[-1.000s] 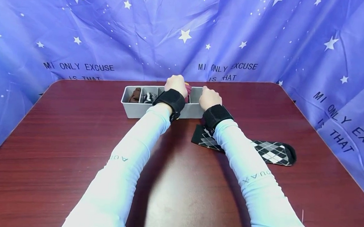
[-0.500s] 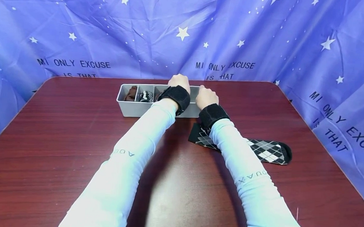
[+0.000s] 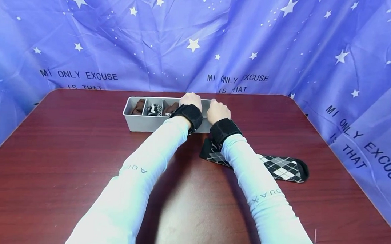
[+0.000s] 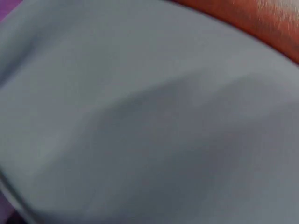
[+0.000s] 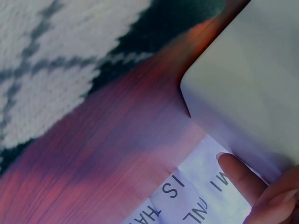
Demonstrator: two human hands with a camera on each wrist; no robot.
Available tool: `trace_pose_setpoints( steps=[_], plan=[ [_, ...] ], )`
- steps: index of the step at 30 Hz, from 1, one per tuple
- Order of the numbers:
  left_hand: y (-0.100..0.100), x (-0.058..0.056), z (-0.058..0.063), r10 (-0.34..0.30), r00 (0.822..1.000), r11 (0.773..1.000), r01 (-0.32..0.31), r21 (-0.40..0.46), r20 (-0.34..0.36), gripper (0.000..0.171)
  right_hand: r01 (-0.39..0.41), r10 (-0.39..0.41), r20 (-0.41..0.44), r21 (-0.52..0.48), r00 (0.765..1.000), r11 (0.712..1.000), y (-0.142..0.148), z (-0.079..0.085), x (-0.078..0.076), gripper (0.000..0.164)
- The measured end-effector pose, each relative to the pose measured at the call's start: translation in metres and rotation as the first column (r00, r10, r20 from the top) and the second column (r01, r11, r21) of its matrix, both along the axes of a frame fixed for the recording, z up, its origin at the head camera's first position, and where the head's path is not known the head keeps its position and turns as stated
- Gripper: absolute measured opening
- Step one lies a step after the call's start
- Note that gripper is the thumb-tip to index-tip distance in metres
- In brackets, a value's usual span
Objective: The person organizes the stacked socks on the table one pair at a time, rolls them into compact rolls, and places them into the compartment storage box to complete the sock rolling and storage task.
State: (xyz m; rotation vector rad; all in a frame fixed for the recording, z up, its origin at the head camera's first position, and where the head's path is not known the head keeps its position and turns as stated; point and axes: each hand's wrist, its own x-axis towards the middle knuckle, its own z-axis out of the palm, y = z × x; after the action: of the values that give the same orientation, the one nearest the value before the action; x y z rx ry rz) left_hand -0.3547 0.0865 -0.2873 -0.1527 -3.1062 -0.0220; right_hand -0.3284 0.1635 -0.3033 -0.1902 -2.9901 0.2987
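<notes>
A long grey divided box [image 3: 143, 123] stands on the table. Its left compartments hold a brown sock [image 3: 138, 107], a black-and-white sock [image 3: 154, 110] and another brown sock [image 3: 170, 108] with white lettering. My left hand [image 3: 191, 100] reaches down into the box right of these, its fingers hidden from the head view; I cannot tell what they hold. The left wrist view is filled by the grey box wall [image 4: 140, 116]. My right hand [image 3: 218, 112] grips the box's right end, with fingers [image 5: 240, 175] along the outer wall in the right wrist view.
A black, grey and white argyle sock [image 3: 283, 168] lies flat on the dark red table [image 3: 66, 160], partly under the right forearm. Behind the table's far edge hangs a blue curtain [image 3: 172, 62] with stars and lettering.
My left hand has shifted right along the box, uncovering the lettered brown sock and covering the maroon one seen earlier. The right hand keeps its place at the box's end.
</notes>
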Motion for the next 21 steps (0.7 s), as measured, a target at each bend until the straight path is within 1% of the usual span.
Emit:
trace_pose_setpoints(
  steps=[1,2,5,7,8,9,10,11,13,14,15,16,17,18,19,20,21],
  plan=[
    [0.0,-0.005,-0.004,-0.002,1.0,1.0,0.002,-0.006,0.011,0.028,0.0,0.0,0.006,-0.002,1.0,1.0,-0.001,0.0,0.0,0.031],
    [0.0,-0.016,-0.016,-0.004,1.0,1.0,0.004,-0.015,-0.021,0.028,0.002,-0.002,0.011,-0.005,1.0,1.0,-0.001,0.0,0.001,0.031],
    [-0.001,-0.021,-0.018,-0.004,1.0,1.0,0.003,-0.011,-0.024,0.026,0.007,-0.007,0.015,-0.008,1.0,1.0,-0.002,0.002,0.001,0.031],
    [-0.003,-0.018,-0.013,-0.008,1.0,1.0,0.008,0.011,-0.023,0.026,0.011,-0.011,0.013,-0.004,1.0,1.0,-0.002,0.002,0.0,0.031],
    [-0.004,-0.015,-0.011,-0.014,1.0,1.0,0.015,0.026,-0.026,0.026,0.01,-0.01,0.013,-0.002,1.0,1.0,-0.002,0.002,-0.001,0.031],
    [-0.005,-0.005,-0.001,-0.021,1.0,0.999,0.021,0.041,0.013,0.026,0.009,-0.009,0.014,0.0,1.0,1.0,-0.001,0.001,-0.001,0.03],
    [-0.006,0.001,0.002,-0.034,0.999,0.998,0.033,0.052,0.024,0.027,0.007,-0.007,0.018,0.002,1.0,1.0,0.0,0.0,-0.001,0.03],
    [-0.008,0.005,0.005,-0.053,0.998,0.997,0.051,0.059,0.02,0.027,0.006,-0.006,0.024,0.001,1.0,1.0,0.001,-0.001,-0.001,0.031],
    [-0.012,0.015,0.01,-0.108,0.994,0.992,0.109,0.06,-0.017,0.025,-0.006,0.007,0.023,-0.006,1.0,1.0,0.004,-0.003,-0.001,0.032],
    [-0.014,0.021,0.011,-0.149,0.987,0.987,0.152,0.052,-0.06,0.024,-0.014,0.014,0.016,-0.016,1.0,1.0,0.005,-0.004,0.0,0.033],
    [-0.017,0.029,0.014,-0.198,0.974,0.979,0.203,0.035,-0.107,0.023,-0.023,0.023,0.009,-0.025,1.0,0.999,0.006,-0.004,0.001,0.034],
    [-0.019,0.038,0.015,-0.255,0.954,0.965,0.261,0.022,-0.159,0.022,-0.034,0.034,-0.004,-0.037,0.999,0.999,0.01,-0.005,0.003,0.035],
    [-0.021,0.046,0.015,-0.321,0.921,0.944,0.33,0.005,-0.219,0.019,-0.049,0.048,-0.017,-0.052,0.999,0.997,0.014,-0.005,0.005,0.037],
    [-0.022,0.056,0.013,-0.403,0.875,0.911,0.411,-0.028,-0.27,0.017,-0.068,0.066,-0.034,-0.067,0.997,0.995,0.019,-0.004,0.009,0.038],
    [-0.023,0.066,0.01,-0.492,0.816,0.865,0.498,-0.064,-0.305,0.016,-0.093,0.089,-0.048,-0.08,0.995,0.992,0.024,-0.003,0.013,0.039],
    [-0.024,0.077,0.007,-0.573,0.755,0.812,0.575,-0.098,-0.32,0.015,-0.124,0.118,-0.071,-0.084,0.99,0.989,0.03,-0.003,0.018,0.041],
    [-0.026,0.088,0.003,-0.657,0.694,0.747,0.652,-0.13,-0.296,0.016,-0.158,0.151,-0.087,-0.083,0.985,0.984,0.036,-0.001,0.025,0.043]
  ],
)
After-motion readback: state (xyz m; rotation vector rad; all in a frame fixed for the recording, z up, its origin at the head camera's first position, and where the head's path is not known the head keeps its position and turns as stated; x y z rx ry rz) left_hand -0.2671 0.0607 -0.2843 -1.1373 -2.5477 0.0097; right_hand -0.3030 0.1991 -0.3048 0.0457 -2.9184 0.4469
